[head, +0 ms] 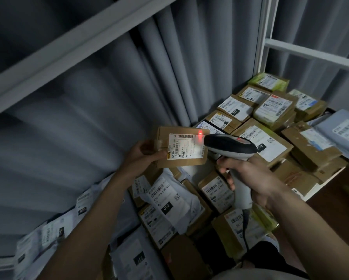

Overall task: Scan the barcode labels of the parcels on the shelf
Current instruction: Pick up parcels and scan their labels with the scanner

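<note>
Shelf (329,179) packed w/ brown cardboard parcels (270,142) & crinkly white poly mailers (169,201), labels up, crowded edge to edge under both arms. White shelf frame (310,52), grey pleated curtain (129,77) behind; dim room. Left hand (145,153) grip pinches a small flat cardboard box (181,146) at its left edge, held above the pile, label (184,146) facing up. Right hand (248,176) grip wrapped round the scanner (230,147) handle, smooth grey-white plastic, red dot on the label's top-right corner.

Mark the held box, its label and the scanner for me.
cardboard box (181,162), head view, bare lower face.
shipping label (186,146), head view, label's middle.
barcode scanner (228,145), head view, dark top of head.
</note>
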